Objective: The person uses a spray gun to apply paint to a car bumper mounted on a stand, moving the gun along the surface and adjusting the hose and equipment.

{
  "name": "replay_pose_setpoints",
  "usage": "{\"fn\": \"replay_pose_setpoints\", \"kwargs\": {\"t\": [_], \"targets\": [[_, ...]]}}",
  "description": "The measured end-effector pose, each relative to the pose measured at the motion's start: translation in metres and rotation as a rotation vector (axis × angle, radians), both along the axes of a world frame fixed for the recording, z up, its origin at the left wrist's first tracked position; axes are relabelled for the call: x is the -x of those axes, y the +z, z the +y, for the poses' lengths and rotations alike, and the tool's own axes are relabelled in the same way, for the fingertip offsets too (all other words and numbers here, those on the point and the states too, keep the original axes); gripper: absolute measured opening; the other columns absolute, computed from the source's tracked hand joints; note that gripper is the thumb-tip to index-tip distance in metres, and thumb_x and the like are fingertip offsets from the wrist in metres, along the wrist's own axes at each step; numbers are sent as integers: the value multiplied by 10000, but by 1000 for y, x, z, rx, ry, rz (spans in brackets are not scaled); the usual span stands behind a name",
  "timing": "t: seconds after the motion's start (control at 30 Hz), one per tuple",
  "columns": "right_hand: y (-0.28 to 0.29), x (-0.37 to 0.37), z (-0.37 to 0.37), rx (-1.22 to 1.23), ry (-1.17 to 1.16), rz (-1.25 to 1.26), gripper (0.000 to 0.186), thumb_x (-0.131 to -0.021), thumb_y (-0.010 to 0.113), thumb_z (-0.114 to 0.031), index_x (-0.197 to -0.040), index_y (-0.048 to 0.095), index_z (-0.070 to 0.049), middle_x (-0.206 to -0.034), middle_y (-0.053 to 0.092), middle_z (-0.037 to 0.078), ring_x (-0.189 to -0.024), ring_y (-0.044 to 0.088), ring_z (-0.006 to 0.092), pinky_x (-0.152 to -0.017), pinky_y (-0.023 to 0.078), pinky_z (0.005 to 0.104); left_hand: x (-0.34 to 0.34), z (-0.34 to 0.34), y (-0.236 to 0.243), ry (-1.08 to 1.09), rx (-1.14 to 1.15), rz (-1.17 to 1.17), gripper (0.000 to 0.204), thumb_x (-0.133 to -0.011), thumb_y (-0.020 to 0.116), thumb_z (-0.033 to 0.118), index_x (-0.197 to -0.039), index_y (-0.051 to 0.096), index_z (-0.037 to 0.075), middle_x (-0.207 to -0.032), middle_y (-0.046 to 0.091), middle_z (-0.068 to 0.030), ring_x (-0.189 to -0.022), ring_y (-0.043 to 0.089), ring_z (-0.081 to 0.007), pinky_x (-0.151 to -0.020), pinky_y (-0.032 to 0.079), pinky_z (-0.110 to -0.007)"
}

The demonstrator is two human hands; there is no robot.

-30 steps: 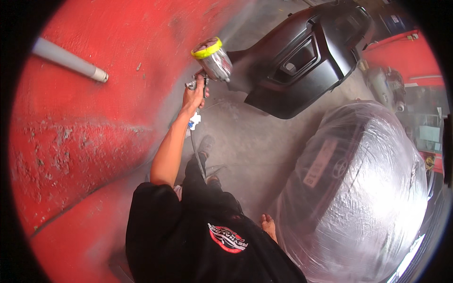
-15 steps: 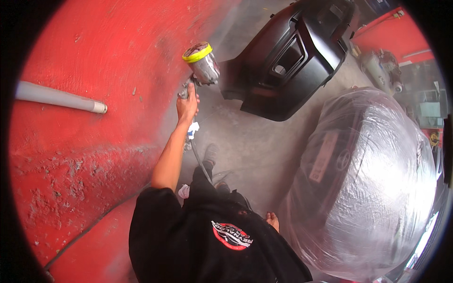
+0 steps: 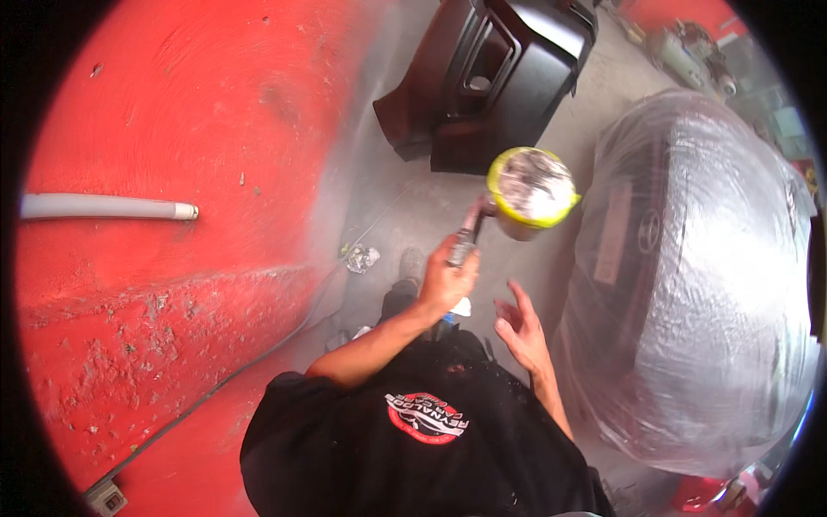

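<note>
My left hand (image 3: pixel 451 280) is wrapped round the handle of a paint spray gun (image 3: pixel 519 226). Yellow tape rings the rim of the gun's cup, and the silvery, paint-smeared top faces up toward me. Below and to the right of the cup, my right hand (image 3: pixel 523 334) is empty, its fingers apart, not touching the gun. Beyond the cup stands a black car bumper (image 3: pixel 517 103), with a gap of floor showing between it and my hands. My left hand hides most of the gun's handle.
A car under clear plastic sheeting (image 3: pixel 706 284) fills the right side. Along the left runs a rough red wall (image 3: pixel 172 310) with a grey pipe (image 3: pixel 112 207) sticking out. A cable (image 3: pixel 215 389) follows the wall's base. Crumpled foil (image 3: pixel 363 258) lies on the grey floor.
My left hand has brought the spray gun away from the wall, rightward and closer to me, with the cup's top turned up. My right hand has risen into view beside it.
</note>
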State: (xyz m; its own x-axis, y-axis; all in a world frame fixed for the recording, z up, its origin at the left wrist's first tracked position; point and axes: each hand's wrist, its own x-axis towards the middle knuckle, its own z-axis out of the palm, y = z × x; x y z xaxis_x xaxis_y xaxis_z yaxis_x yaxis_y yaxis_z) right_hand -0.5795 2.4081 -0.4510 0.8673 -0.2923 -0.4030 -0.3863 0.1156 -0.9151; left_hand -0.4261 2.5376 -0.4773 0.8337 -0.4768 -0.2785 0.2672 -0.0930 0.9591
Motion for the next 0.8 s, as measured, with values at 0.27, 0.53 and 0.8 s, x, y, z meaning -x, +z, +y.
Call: {"fn": "replay_pose_setpoints", "kwargs": {"t": [0.27, 0.53, 0.8], "targets": [[3, -17, -4, -93, -281, -71, 699, -811, 738, -308, -1357, 398, -35, -1246, 522, 131, -1146, 511, 226, -963, 420, 357, 79, -48, -3, -294, -60, -432, 834, -780, 712, 120, -1449, 235, -21, -1388, 409, -226, -1260, 446, -360, -1022, 390, -391], [-8, -6, -13, -217, -842, -140, 391, -964, 557, -256, -1276, 458, -43, -1058, 565, 89, -732, 612, 149, -587, 519, 260, 69, 12, 43, -1016, -403, -600, 529, -899, 577, 299, -1324, 481, -2, -1407, 422, -233, -1341, 352, -375, -1083, 327, -409], [-41, -18, -94, 456, -1139, 281, 535, -852, 621, -525, -789, 652, 5, -635, 581, 48, -583, 550, 165, -592, 451, 361, 10, 178, -66, -1125, -1046, -282, 546, -879, 607, 346, -1262, 520, -33, -1159, 602, -265, -1100, 578, -389, -950, 453, -419]]}}
